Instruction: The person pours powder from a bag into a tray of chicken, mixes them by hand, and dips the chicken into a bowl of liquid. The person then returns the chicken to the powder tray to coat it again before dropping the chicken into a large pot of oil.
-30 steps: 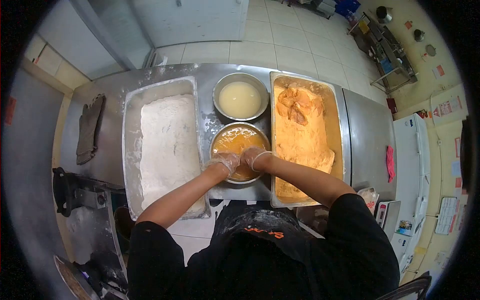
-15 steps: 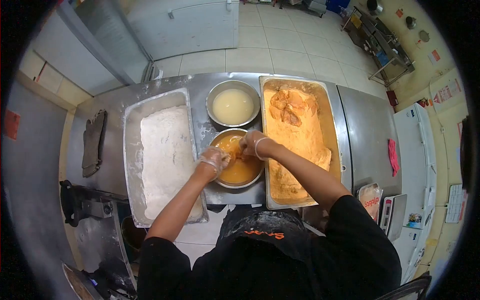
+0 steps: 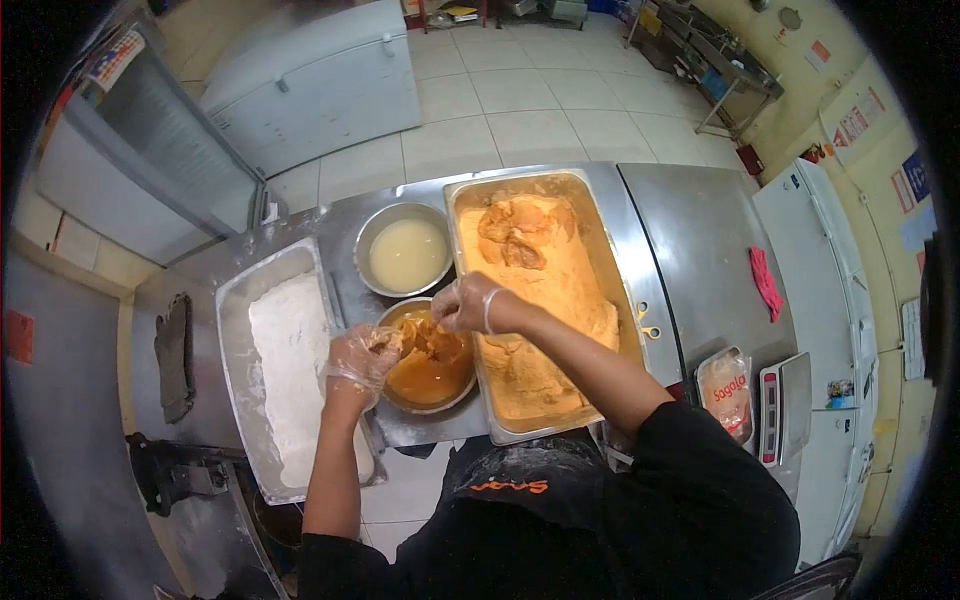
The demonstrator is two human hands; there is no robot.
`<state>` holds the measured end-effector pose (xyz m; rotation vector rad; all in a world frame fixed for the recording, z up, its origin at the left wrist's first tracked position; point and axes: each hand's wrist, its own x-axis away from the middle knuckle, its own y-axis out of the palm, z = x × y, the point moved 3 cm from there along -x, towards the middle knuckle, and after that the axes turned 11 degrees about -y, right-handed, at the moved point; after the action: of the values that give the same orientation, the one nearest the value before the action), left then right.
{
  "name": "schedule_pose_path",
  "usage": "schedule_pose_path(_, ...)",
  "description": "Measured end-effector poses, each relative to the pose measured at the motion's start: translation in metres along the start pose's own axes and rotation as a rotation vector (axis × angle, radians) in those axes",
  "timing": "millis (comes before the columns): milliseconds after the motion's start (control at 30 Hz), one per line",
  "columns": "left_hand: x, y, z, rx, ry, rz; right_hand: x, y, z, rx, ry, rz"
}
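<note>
Two thin clear gloves cover my hands above a steel bowl (image 3: 440,407) of orange liquid. My left hand (image 3: 362,358) is at the bowl's left rim, fingers curled on one edge of an orange-coated piece of raw meat (image 3: 428,343). At the upper right rim, my right hand (image 3: 462,305) pinches the meat's other side. The meat hangs spread between both hands, its lower part at the liquid. To the right, a deep steel tray (image 3: 630,345) holds orange powder, with several wet raw meat pieces (image 3: 522,232) at its far end.
A second steel bowl (image 3: 400,207) of cloudy pale liquid stands behind the first. On the left is a tray (image 3: 232,350) of white flour. Scissors with yellow handles (image 3: 648,322), a pink cloth (image 3: 766,283), a bagged pack (image 3: 726,393) and a scale (image 3: 785,408) are at right.
My hands have risen out of the bowl and moved apart, drawing the meat up and spreading it. The camera view has turned and shifted.
</note>
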<state>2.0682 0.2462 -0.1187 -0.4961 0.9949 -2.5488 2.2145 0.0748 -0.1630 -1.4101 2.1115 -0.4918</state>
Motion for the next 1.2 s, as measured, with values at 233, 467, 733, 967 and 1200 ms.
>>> schedule_pose_path(233, -0.056, 0.045, 0.104, 0.052, 0.142, -0.146, 0.033, -0.143, 0.002, 0.202, 0.177, -0.039)
schedule_pose_path(467, -0.124, 0.182, 0.085, -0.348, 0.059, -0.460, 0.131, -0.144, 0.162, 0.583, 0.663, -0.320)
schedule_pose_path(733, -0.086, 0.278, 0.046, -0.905, 0.235, -0.812, 0.207, -0.052, 0.133, 0.527, 0.625, -1.091)
schedule_pose_path(967, -0.090, 0.245, 0.079, -0.910, -0.003, -0.896, 0.198, -0.081, 0.118, 0.409, 0.589, -1.036)
schedule_pose_path(1200, -0.098, 0.289, 0.023, -0.599, 0.110, -0.494, 0.192, -0.069, 0.171, 0.139, 0.631, -0.452)
